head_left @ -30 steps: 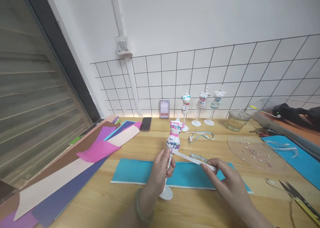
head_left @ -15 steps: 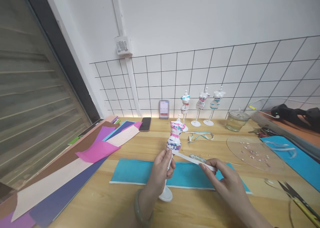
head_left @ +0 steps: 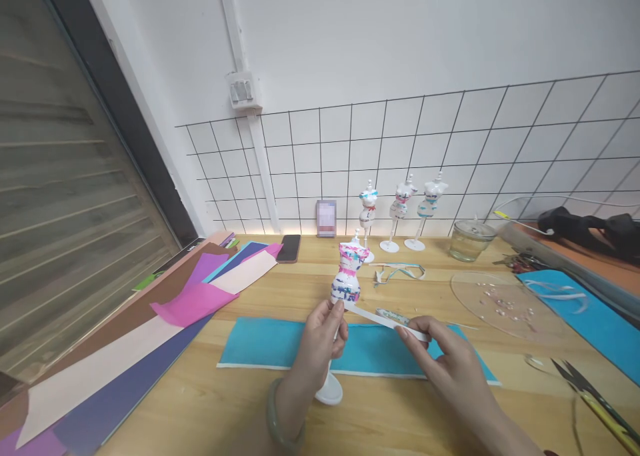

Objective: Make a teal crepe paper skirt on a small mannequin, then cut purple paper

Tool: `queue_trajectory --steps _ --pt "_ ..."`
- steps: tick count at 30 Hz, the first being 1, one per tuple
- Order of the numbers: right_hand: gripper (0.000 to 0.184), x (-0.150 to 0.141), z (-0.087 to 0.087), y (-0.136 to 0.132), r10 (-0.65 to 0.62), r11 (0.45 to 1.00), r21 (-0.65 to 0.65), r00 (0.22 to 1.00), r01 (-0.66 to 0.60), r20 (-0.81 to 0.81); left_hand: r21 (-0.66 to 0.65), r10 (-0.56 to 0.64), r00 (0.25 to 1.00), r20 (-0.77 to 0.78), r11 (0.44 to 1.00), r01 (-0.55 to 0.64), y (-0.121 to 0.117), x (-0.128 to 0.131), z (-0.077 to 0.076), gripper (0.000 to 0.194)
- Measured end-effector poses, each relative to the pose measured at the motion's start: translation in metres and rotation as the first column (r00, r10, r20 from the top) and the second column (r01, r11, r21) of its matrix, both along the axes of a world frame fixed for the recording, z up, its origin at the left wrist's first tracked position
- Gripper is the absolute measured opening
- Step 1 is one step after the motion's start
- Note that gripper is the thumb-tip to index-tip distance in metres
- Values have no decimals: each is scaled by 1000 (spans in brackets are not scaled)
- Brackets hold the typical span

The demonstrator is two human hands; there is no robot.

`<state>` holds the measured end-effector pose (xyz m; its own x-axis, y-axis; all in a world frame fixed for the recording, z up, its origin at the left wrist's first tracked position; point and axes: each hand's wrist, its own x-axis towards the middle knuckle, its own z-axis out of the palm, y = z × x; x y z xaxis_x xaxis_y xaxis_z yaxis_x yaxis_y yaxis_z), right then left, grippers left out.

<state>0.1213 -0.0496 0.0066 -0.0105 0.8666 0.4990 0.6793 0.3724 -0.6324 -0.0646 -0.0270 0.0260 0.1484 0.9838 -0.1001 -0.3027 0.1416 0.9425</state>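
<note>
My left hand [head_left: 324, 336] is closed around the stand of a small white dress-form mannequin [head_left: 346, 286], its thumb pressing one end of a white ribbon [head_left: 373, 316] just below the torso. Pink and blue patches mark the mannequin's chest, waist and hips, and its round base shows under my hand. Out to the right, my right hand [head_left: 445, 353] pinches the ribbon's other end between thumb and fingers, so the strip runs straight between both hands. Beneath them lies a turquoise fabric strip [head_left: 265, 343] with a white lower edge.
Behind stand three more mannequins [head_left: 401, 206], near a phone [head_left: 289, 248] and a glass jar [head_left: 470, 243]. Coloured sheets [head_left: 125, 356] are layered at left. To the right are a clear round plate [head_left: 465, 289] with small beads, a blue sheet [head_left: 610, 336] and scissors [head_left: 595, 403].
The whole view has shifted very slightly. Both hands keep the same hold on the mannequin and the ribbon.
</note>
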Motion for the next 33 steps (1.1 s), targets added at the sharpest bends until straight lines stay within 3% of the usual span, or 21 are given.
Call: queue_trajectory --steps 17,33 --pt "25 -4 -1 -1 52 998 18 999 -52 -6 -8 7 1000 -10 1000 -7 1 -1 -8 38" --pt "29 -4 2 2 17 999 -36 1000 -17 8 -167 -80 981 175 980 110 -6 3 -1 46"
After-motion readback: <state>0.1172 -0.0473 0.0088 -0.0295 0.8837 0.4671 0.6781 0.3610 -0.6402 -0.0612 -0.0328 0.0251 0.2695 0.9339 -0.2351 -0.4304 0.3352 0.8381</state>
